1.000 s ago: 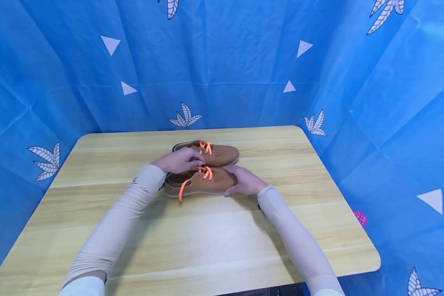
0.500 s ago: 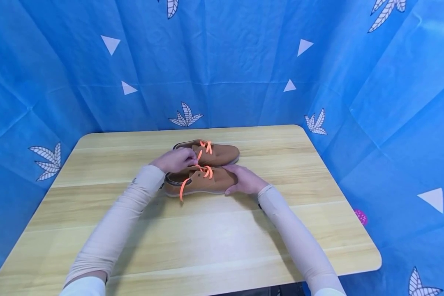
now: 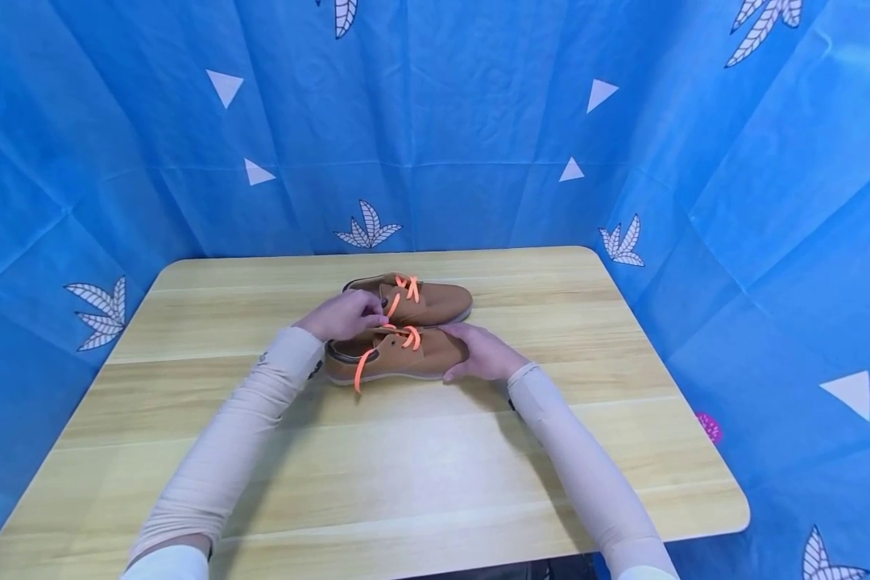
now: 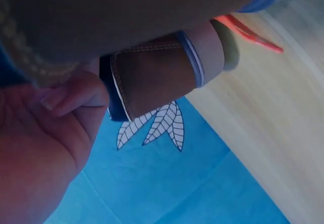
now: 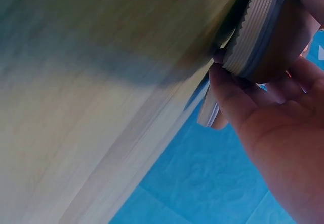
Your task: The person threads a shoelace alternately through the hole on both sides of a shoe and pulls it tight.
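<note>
Two brown shoes with orange laces lie side by side on the table, toes to the right in the head view. My left hand (image 3: 344, 315) is over the opening of the near shoe (image 3: 384, 358), fingers curled, pinching the orange shoelace (image 3: 389, 325) on its far side. In the left wrist view the curled fingers are right at the shoe's edge, and the lace there is hidden. My right hand (image 3: 484, 354) grips the near shoe's toe, with fingers and thumb around its sole (image 5: 255, 29). Another loose lace end (image 3: 360, 370) hangs down the near side.
The far shoe (image 3: 442, 300) stands close behind the near one, its own lace crossed at the front. Both are on a light wooden table (image 3: 420, 467) with rounded corners. A blue patterned cloth (image 3: 464, 121) hangs behind and at the sides.
My left hand has drawn back slightly to the left, and the lace at its fingertips now stretches flatter over the near shoe. The right hand keeps its grip on the toe.
</note>
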`<state>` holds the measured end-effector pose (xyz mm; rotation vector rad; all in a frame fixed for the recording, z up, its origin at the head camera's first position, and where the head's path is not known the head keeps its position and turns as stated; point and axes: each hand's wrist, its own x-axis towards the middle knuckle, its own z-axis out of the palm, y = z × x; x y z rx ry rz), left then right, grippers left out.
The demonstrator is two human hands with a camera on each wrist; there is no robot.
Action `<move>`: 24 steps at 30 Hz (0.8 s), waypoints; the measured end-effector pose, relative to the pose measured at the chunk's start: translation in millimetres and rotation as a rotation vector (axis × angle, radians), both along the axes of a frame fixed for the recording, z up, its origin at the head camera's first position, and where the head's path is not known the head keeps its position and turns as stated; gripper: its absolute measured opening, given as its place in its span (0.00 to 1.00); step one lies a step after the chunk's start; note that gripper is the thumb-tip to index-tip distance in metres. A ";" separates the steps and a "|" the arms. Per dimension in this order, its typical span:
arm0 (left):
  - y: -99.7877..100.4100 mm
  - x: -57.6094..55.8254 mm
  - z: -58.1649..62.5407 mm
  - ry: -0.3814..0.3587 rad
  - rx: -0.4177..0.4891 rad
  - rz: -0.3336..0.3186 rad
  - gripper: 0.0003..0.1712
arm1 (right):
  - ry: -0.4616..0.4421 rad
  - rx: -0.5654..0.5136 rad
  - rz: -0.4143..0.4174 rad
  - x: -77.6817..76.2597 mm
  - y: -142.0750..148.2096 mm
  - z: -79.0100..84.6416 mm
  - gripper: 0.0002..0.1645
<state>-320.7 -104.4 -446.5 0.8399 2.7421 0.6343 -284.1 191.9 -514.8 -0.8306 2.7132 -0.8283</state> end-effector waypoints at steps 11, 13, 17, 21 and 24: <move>-4.9 38.4 19.9 -0.033 -0.028 0.017 0.16 | 0.003 -0.014 0.002 -2.0 0.6 -2.1 0.57; -3.6 43.4 20.3 -0.086 -0.090 0.003 0.21 | 0.001 -0.011 0.003 -1.3 1.0 -1.6 0.57; -1.4 49.3 20.0 -0.168 -0.157 -0.007 0.24 | -0.005 -0.008 0.011 -0.3 0.8 -1.1 0.58; 0.2 51.5 20.2 -0.224 -0.113 -0.003 0.23 | -0.002 -0.011 0.006 0.0 0.8 -0.7 0.58; -0.4 52.0 20.3 -0.227 -0.036 0.030 0.22 | -0.003 -0.009 0.004 0.1 0.8 -0.5 0.58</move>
